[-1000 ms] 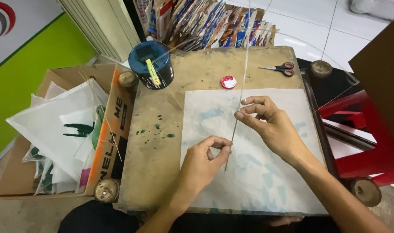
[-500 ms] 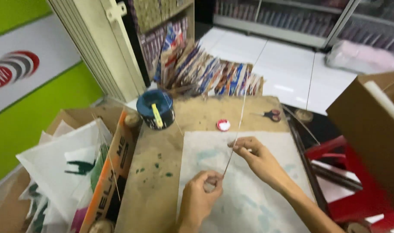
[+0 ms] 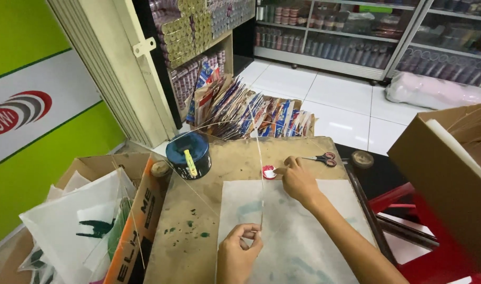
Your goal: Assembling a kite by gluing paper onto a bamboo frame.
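Observation:
My left hand (image 3: 239,253) pinches the near end of a thin pale stick (image 3: 260,173) that stands over a white paper sheet (image 3: 298,236) on the worn wooden table (image 3: 198,221). My right hand (image 3: 298,180) reaches to the far edge of the sheet, fingertips at a small red-and-white cap (image 3: 268,172). Whether it holds anything I cannot tell. Another thin stick bows in an arc from the blue tub toward the far table edge.
A dark blue tub (image 3: 188,152) with a yellow tool on top stands far left on the table. Red-handled scissors (image 3: 322,159) lie at the far edge. A cardboard box (image 3: 130,231) of white sheets sits left, a large carton (image 3: 446,173) right, colourful packets (image 3: 240,113) behind.
The head camera has tilted up, showing the shop shelves. My right hand has moved away from the stick toward the red-and-white cap. My left hand keeps its pinch.

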